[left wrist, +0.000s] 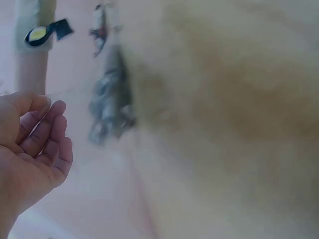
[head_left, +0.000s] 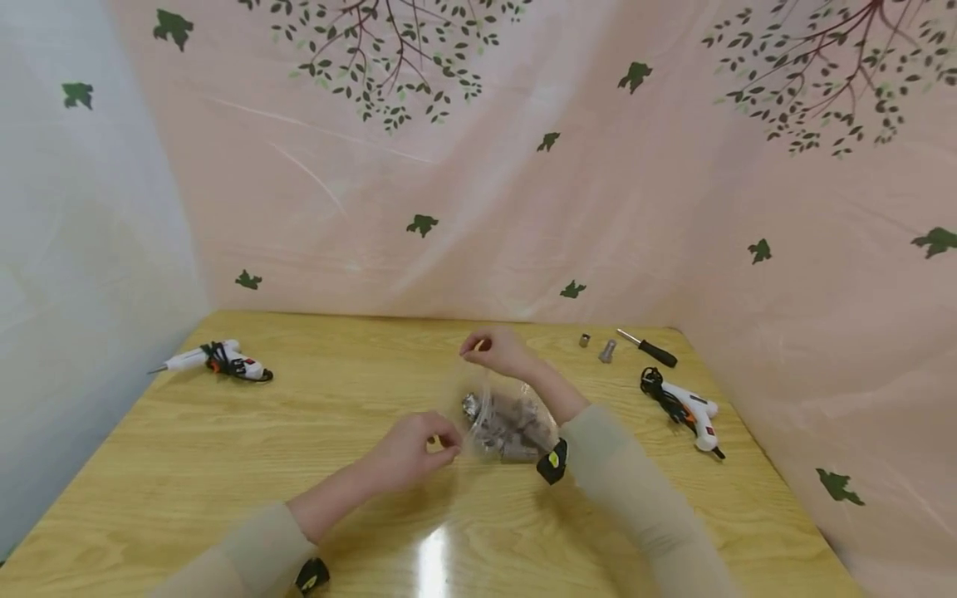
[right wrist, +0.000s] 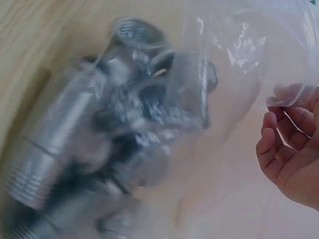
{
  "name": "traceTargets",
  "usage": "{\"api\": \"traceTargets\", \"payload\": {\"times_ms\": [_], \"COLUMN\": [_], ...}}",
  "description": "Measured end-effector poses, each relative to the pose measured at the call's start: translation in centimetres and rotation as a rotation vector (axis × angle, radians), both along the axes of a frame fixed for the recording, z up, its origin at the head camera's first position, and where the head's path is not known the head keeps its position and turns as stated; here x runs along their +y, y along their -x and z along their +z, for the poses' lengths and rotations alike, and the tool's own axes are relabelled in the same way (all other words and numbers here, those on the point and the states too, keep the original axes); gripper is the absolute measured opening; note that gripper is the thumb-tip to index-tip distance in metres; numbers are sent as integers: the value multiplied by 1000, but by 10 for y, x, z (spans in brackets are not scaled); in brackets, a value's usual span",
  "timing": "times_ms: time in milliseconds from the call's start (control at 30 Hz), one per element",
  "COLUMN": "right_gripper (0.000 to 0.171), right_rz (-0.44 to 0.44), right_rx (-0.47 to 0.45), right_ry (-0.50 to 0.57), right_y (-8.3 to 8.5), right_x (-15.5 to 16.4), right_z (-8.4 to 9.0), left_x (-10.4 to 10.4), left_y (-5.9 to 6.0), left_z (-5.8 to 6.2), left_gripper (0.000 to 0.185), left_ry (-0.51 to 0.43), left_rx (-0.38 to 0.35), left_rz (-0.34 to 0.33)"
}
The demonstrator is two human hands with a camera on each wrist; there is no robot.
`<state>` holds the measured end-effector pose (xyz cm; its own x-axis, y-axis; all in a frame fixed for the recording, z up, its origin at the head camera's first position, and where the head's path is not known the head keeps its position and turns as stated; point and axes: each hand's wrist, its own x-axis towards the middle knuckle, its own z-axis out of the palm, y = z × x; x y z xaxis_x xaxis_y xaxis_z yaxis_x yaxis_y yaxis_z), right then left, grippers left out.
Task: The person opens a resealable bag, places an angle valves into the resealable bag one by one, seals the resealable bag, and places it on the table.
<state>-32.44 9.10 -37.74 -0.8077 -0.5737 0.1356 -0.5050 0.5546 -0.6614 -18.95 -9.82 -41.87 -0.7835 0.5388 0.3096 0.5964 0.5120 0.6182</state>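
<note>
A clear plastic bag (head_left: 540, 405) rests on the table, its mouth stretched between both hands. Inside lie several grey metal pipe fittings (right wrist: 65, 134), some with threaded ends; motion blurs them in both wrist views. My left hand (head_left: 409, 451) pinches one edge of the bag between thumb and forefinger, at the near left of the fittings. Thumb and forefinger of my right hand (head_left: 503, 352) pinch the opposite edge, higher and farther back. The right wrist view shows the thin film (right wrist: 239, 45) running up to those fingertips.
On the wooden table (head_left: 299, 423), a white glue gun (head_left: 239, 364) with a black cord lies far left. Another glue gun (head_left: 699, 407) lies right. At the back right are a black-handled screwdriver (head_left: 658, 353) and two small metal fittings, one longer (head_left: 607, 351), one short (head_left: 585, 340). A printed curtain (head_left: 478, 191) hangs behind.
</note>
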Motion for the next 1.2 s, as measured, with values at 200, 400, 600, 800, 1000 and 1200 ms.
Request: {"api": "traceTargets", "payload": {"times_ms": [200,400,600,800,1000,1200], "right_gripper": [12,17,13,25,25,19], "right_rz": [-165,-317,-294,-127,-81,-88], "right_rx": [24,-101,-152,-157,-113,-23], "right_ry": [180,498,670,685,600,632], "right_y": [-8,-24,-46,-60,-67,-72], "right_x": [28,54,72,84,92,93], "right_z": [44,87,101,90,61,49], "left_x": [-10,-20,-23,-30,-33,-28], "left_y": [7,25,44,55,60,54], "left_z": [47,101,139,135,99,87], "left_gripper": [6,7,5,5,21,20], "left_ry": [-25,-52,-14,-92,-240,-375], "left_rx": [173,316,494,522,401,150], "left_rz": [54,119,131,166,227,293]}}
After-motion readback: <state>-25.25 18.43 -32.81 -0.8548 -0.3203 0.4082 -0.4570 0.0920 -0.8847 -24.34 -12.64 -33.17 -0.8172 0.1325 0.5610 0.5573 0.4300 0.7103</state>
